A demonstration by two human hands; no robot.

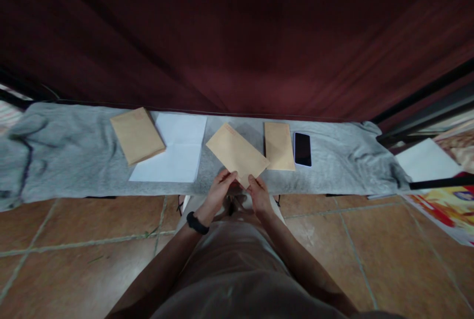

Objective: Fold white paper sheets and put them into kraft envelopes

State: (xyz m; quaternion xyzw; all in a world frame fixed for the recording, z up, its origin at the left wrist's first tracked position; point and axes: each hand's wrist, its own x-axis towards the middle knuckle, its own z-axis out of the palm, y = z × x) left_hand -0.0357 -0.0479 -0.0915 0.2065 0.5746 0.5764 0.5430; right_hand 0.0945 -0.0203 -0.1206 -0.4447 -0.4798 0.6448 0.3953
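Both my hands hold one brown envelope (237, 152) by its near corner, tilted over the grey cloth (66, 166). My left hand (219, 189), with a black band on its wrist, pinches the left side of that corner. My right hand (258, 192) pinches the right side. A stack of brown envelopes (137, 135) lies at the left, partly over white paper sheets (174, 153). Another brown envelope (279, 145) lies flat just right of the held one.
A black phone (302, 149) lies on the cloth beside the right envelope. A dark red curtain (237, 37) hangs behind the surface. White paper (425, 161) and a colourful printed sheet (450, 210) sit at the far right. Brown floor tiles (74, 250) spread below.
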